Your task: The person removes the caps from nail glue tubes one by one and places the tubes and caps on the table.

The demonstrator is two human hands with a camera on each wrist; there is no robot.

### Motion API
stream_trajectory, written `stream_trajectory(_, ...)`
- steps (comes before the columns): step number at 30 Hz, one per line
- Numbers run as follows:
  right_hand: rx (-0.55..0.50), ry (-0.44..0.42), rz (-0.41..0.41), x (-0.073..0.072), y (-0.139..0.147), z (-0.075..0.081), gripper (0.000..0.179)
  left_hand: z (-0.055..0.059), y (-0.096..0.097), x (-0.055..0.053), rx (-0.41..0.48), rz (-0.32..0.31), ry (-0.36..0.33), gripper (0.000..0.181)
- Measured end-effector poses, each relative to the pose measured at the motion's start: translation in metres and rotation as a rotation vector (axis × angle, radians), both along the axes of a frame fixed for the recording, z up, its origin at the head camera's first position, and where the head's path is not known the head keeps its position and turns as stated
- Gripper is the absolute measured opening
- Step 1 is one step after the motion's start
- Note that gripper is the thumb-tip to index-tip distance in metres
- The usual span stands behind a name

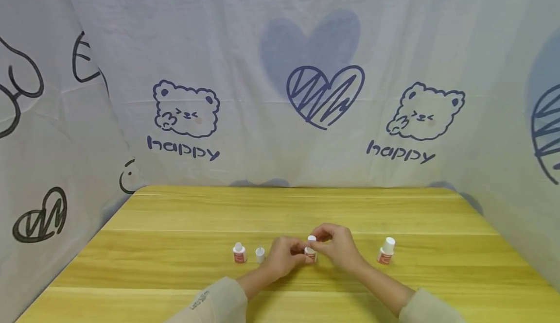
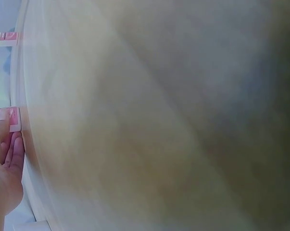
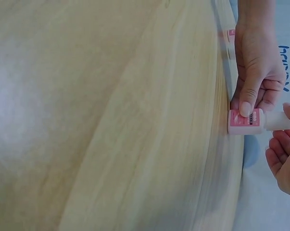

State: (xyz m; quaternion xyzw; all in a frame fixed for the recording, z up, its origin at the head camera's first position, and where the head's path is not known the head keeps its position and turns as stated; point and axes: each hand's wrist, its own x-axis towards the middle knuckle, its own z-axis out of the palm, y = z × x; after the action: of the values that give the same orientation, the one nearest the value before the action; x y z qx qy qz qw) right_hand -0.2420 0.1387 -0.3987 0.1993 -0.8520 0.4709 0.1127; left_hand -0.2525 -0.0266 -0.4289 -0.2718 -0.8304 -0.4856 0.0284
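In the head view we find the middle bottle (image 3: 244, 127) at the lower centre of the frame, upright on the bench (image 1: 183, 216), its long axis running from the base up to the white cap (image 1: 311, 238). What matters to us is that the two grips share this axis at different heights. The left grip (image 1: 283, 256) comes in from the lower left and holds the body low down, thumb and fingers closed about the label. The right grip (image 1: 340, 246) comes in from the lower right and pinches the cap above, so the bottle lies to its left and below. Neither is nearer; both touch.

In the right wrist view the same axis runs sideways, base to the left and cap to the right, with a little neck showing between. We cannot tell whether the cap is seated.

Left of the hands in the head view we see an uncapped bottle (image 1: 239, 254) with a loose cap (image 1: 260, 255) beside it; a capped bottle (image 1: 386, 251) stands at the lower right.
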Motion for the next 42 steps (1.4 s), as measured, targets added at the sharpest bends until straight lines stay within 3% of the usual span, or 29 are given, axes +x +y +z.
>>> stream_trajectory(6, 0.025, -0.008, -0.001, 0.0009, 0.0028, 0.0019, 0.007, -0.0009, 0.0022, 0.0001, 0.004, -0.011, -0.002, 0.016)
stream_trajectory(20, 0.047, 0.01, 0.098, -0.0005, 0.0045, 0.0066, 0.012, -0.0011, 0.0007, -0.002, -0.006, -0.003, 0.001, 0.016)
stream_trajectory(31, 0.053, -0.053, 0.136, -0.0027, 0.0052, 0.0088, 0.017, -0.0001, -0.0011, -0.0023, -0.015, -0.004, 0.008, 0.017)
stream_trajectory(36, 0.038, -0.057, 0.127, -0.0031, 0.0049, 0.0064, 0.02, 0.0004, -0.0014, -0.0022, -0.024, 0.0, 0.016, 0.015)
stream_trajectory(42, -0.007, -0.023, 0.062, -0.0023, 0.0033, 0.0012, 0.021, 0.0007, -0.0016, -0.0021, -0.036, 0.018, 0.032, 0.013)
